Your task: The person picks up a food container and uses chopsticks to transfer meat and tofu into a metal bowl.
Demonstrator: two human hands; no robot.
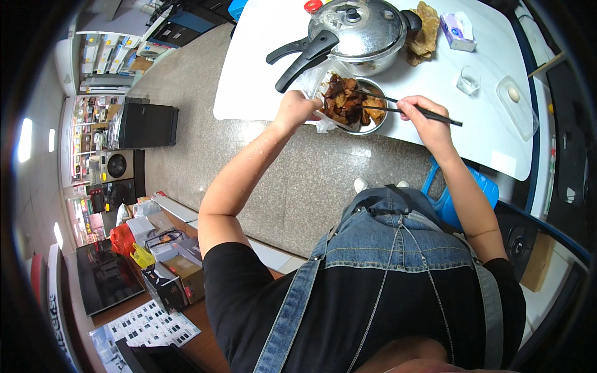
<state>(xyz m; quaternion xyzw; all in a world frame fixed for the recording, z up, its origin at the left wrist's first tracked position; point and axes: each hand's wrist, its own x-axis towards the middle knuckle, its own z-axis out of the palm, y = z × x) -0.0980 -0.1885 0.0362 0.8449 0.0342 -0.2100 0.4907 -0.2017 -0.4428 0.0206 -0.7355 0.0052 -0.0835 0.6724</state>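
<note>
My left hand (298, 109) grips the edge of a clear plastic bag (311, 84) that holds dark brown cooked food pieces (343, 100). The bag's mouth tilts over a round metal bowl (383, 122) at the table's near edge. In my right hand (426, 119) is a pair of black chopsticks (436, 115), their tips among the food at the bag's mouth and bowl. Some lighter brown pieces lie in the bowl. Just behind stands a lidded metal pressure cooker (361, 35) with black handles, one of them reaching over the bag.
On the white table (261, 60) stand a tissue box (459, 35), a drinking glass (468, 81), a plastic lid or tray (517, 109) with an egg (513, 95), and crumpled brown material (423, 32). A blue plastic stool (480, 184) is under the table's near right side.
</note>
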